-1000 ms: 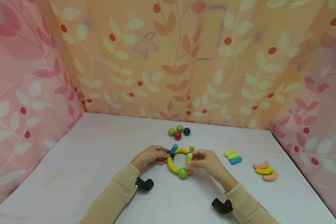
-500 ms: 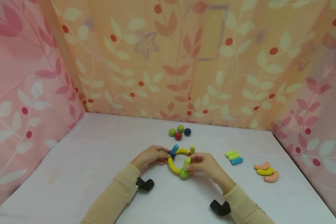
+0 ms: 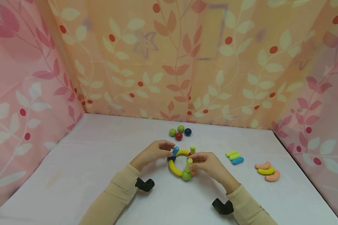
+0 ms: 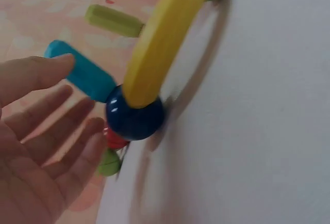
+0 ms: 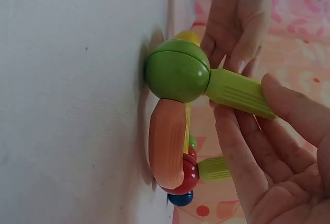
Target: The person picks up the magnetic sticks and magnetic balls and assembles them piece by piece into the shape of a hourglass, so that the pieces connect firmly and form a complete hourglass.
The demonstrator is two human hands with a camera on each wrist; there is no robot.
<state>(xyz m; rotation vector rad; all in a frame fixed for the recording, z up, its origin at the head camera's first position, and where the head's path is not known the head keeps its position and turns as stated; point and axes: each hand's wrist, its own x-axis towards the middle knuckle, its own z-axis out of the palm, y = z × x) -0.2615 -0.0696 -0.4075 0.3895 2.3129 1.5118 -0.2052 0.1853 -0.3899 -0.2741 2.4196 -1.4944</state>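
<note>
A ring of yellow curved pieces (image 3: 173, 167) and balls lies mid-table. On its near side a green ball (image 3: 186, 175) (image 5: 178, 70) carries a green stick (image 3: 188, 165) (image 5: 240, 92), which my right hand (image 3: 192, 160) (image 5: 258, 105) pinches between thumb and fingers. An orange curved piece (image 5: 167, 141) joins this ball to a red ball (image 5: 188, 175). On the left a dark blue ball (image 4: 135, 113) bears a blue stick (image 3: 175, 151) (image 4: 80, 74). My left hand (image 3: 169, 149) (image 4: 56, 87) hovers there with straight fingers, one fingertip at the stick's end. Another green stick (image 3: 192, 149) stands at the ring's far side.
Several loose balls (image 3: 180, 132) sit behind the ring. Right of it lie three short sticks (image 3: 234, 157), then three curved pieces (image 3: 267, 172) near the table's right edge. Patterned fabric walls (image 3: 186, 62) close in the back and both sides.
My right hand set the green stick onto the green ball and tipped it more upright. My left hand rose from the ring's left side to the blue stick.
</note>
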